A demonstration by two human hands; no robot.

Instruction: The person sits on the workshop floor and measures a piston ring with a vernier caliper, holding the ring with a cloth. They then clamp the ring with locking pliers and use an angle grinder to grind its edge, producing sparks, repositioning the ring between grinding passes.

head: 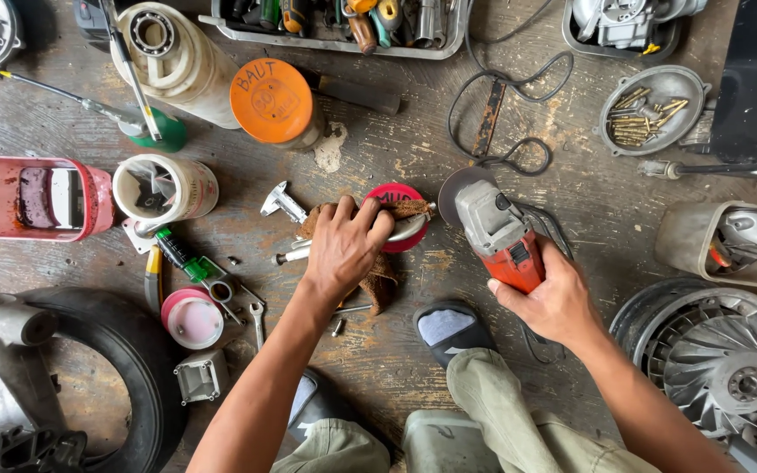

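Note:
My left hand [343, 245] presses a brown rag [385, 278] down over a shiny metal part [406, 228] that lies across a red round lid [396, 194] on the wooden floor. My right hand [554, 302] grips the orange-red body of an angle grinder [503, 235]. Its grey head and disc [457, 186] sit just right of the metal part's end. The grinder's black cord [501, 105] loops away toward the far side.
A black tyre [133, 368] lies at the lower left and a fan-bladed wheel [729, 368] at the lower right. A tool tray [343, 26], an orange-lidded jar [275, 103], a dish of brass screws [650, 109], cans, wrenches and a red tub [28, 197] surround the spot. My sandalled feet [449, 328] are close below.

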